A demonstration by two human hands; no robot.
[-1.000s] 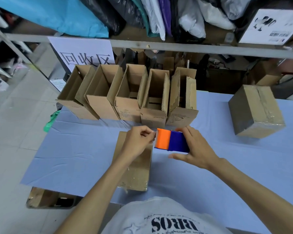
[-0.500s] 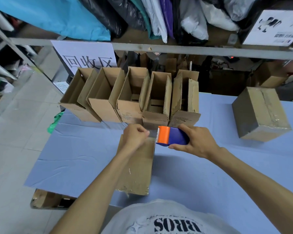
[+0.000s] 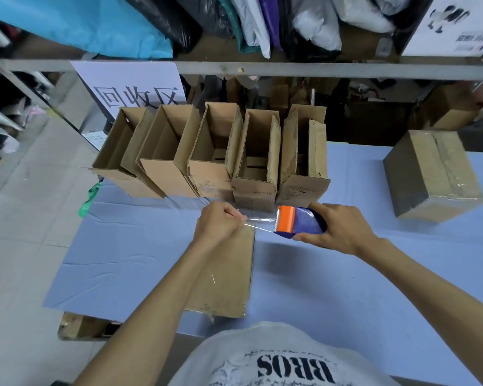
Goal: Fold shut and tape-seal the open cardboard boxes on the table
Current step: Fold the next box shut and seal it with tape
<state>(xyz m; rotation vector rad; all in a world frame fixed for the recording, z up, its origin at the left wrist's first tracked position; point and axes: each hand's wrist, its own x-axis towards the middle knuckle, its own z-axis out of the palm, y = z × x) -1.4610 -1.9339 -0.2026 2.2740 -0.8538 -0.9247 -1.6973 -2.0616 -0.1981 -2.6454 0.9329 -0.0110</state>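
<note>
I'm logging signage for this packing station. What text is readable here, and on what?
"回收区": white paper sign hanging from the shelf rail.
"BBOS" or "BROS", upside down: shirt.
White box, top right: print blurred, unreadable.
Open boxes, fronts: marks too small.

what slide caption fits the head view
Left hand pinches tape stretched from the dispenser in the right hand at the far end of a closed box; five open boxes behind.
</note>
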